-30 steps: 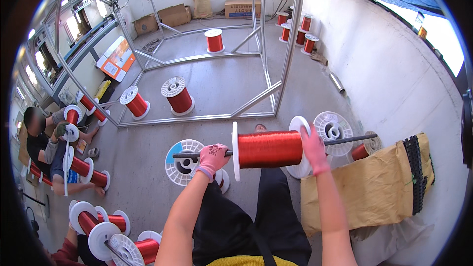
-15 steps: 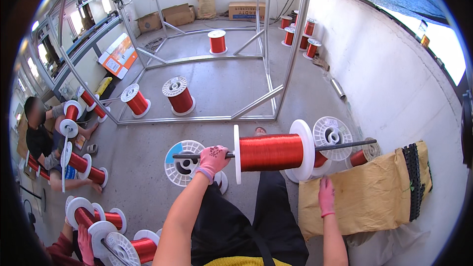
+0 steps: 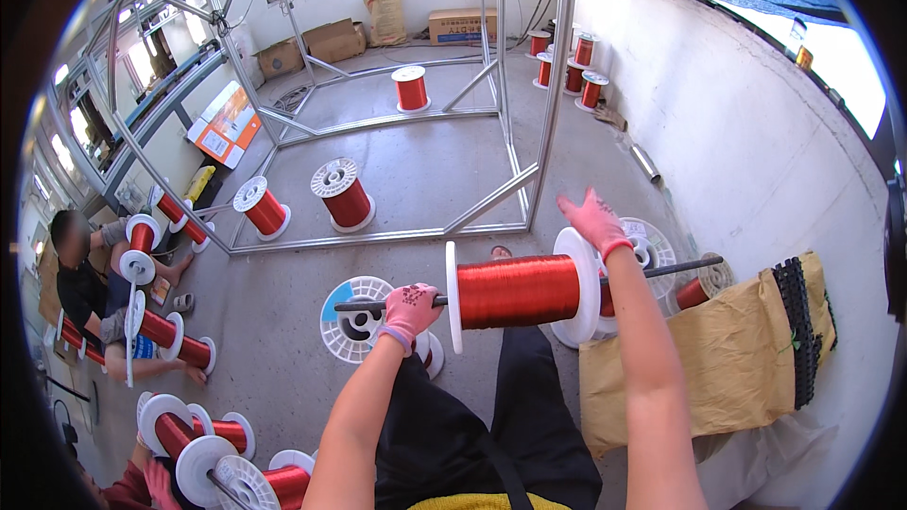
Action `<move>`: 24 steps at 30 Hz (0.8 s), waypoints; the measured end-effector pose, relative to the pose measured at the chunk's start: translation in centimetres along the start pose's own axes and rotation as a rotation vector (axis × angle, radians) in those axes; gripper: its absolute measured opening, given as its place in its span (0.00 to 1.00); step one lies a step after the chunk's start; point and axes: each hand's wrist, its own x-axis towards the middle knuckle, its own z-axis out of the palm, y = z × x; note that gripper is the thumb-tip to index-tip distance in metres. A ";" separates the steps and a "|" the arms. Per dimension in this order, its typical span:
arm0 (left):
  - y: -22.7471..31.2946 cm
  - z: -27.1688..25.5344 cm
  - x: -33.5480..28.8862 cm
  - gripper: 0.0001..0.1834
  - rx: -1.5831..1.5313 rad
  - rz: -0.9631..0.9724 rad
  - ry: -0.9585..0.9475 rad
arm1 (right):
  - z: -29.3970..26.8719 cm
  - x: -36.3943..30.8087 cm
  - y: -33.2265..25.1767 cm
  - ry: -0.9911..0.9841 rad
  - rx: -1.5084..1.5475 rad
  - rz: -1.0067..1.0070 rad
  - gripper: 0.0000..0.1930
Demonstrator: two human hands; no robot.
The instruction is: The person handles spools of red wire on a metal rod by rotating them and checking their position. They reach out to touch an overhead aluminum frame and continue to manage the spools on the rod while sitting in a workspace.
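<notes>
Left hand (image 3: pixel 412 312): grip clenched round black rod (image 3: pixel 675 267), just beside the red spool (image 3: pixel 518 293). Right hand (image 3: pixel 595 220): grip released, fingers spread above the spool's right flange; contact there, cannot tell. Rod already through spool, projecting both sides; spool lies level over the lap. Wire wound on. Outward: two upright spools inside metal frame (image 3: pixel 378 242), on floor (image 3: pixel 274 302), no rod visible through either.
</notes>
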 end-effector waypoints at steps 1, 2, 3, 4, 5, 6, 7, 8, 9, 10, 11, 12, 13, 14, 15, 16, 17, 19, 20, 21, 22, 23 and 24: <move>0.1 0.1 0.0 0.15 0.002 0.002 0.007 | 0.6 0.0 0.6 -0.065 -0.011 0.034 0.36; 0.2 0.1 0.2 0.15 0.004 0.007 0.013 | 1.7 -0.2 1.9 -0.127 -0.022 0.071 0.36; 0.2 0.2 0.3 0.15 0.008 0.014 0.009 | 2.6 -0.8 3.1 -0.195 -0.035 0.110 0.35; 0.0 0.2 0.1 0.15 0.013 0.009 0.001 | 3.1 -2.0 3.6 -0.149 0.105 0.048 0.34; -0.1 0.3 -0.1 0.15 0.018 0.007 -0.007 | 3.2 -3.6 4.1 -0.100 0.245 -0.011 0.34; -0.2 0.4 -0.4 0.14 0.033 -0.001 -0.005 | 3.8 -5.2 4.7 -0.051 0.390 -0.071 0.33; -0.1 0.6 -0.4 0.14 0.046 0.000 -0.003 | 5.2 -7.5 6.0 0.092 0.444 -0.103 0.32; -0.3 0.3 -0.4 0.14 0.066 -0.005 0.008 | 7.0 -10.3 7.0 0.236 0.504 -0.145 0.30; -1.0 -0.1 -0.6 0.14 0.064 -0.021 0.026 | 8.5 -13.8 7.4 0.423 0.436 -0.263 0.28; -1.2 0.0 -0.8 0.13 0.050 -0.026 0.031 | 9.8 -16.4 9.1 0.268 0.403 -0.203 0.25; -0.7 0.2 -0.5 0.13 0.024 -0.009 0.042 | 14.1 -18.0 15.5 -0.257 -0.358 0.008 0.23; -0.5 0.6 0.0 0.13 -0.026 0.017 0.065 | 17.0 -19.4 21.3 -0.375 -0.551 -0.081 0.22; 0.6 0.1 0.8 0.14 0.031 -0.017 -0.012 | 19.7 -21.0 27.3 -0.475 -0.728 -0.179 0.22; 0.8 -0.1 1.2 0.15 0.020 0.020 0.059 | 19.6 -19.3 27.5 -0.373 -0.600 -0.102 0.21; 0.5 1.2 -0.7 0.15 -0.003 0.033 0.066 | 20.0 -20.7 28.0 -0.344 -0.475 -0.027 0.20; 0.1 1.7 0.6 0.14 0.193 -0.056 0.073 | 20.4 -22.0 28.4 -0.315 -0.352 0.052 0.19; -0.6 0.4 1.2 0.14 0.040 -0.021 0.027 | 19.7 -21.3 27.5 -0.247 -0.232 0.135 0.19; -0.9 0.8 -0.2 0.14 -0.007 -0.001 0.030 | 16.4 -21.8 24.3 -0.099 0.019 0.334 0.19; -0.2 0.2 -0.1 0.14 -0.001 -0.019 -0.005 | 14.6 -20.2 23.6 -0.035 0.048 0.291 0.19; 0.1 0.3 -0.1 0.14 0.007 -0.017 -0.008 | 13.1 -19.0 22.9 0.023 0.080 0.253 0.19; -0.1 0.3 -0.1 0.14 0.018 -0.028 -0.007 | 11.3 -17.5 21.0 0.134 0.183 0.191 0.20; -0.1 0.3 -0.1 0.14 0.029 -0.031 -0.005 | 9.4 -16.2 19.0 0.251 0.284 0.134 0.20; -0.1 0.3 0.0 0.15 0.045 -0.027 0.001 | 8.1 -14.9 17.7 0.322 0.321 0.073 0.21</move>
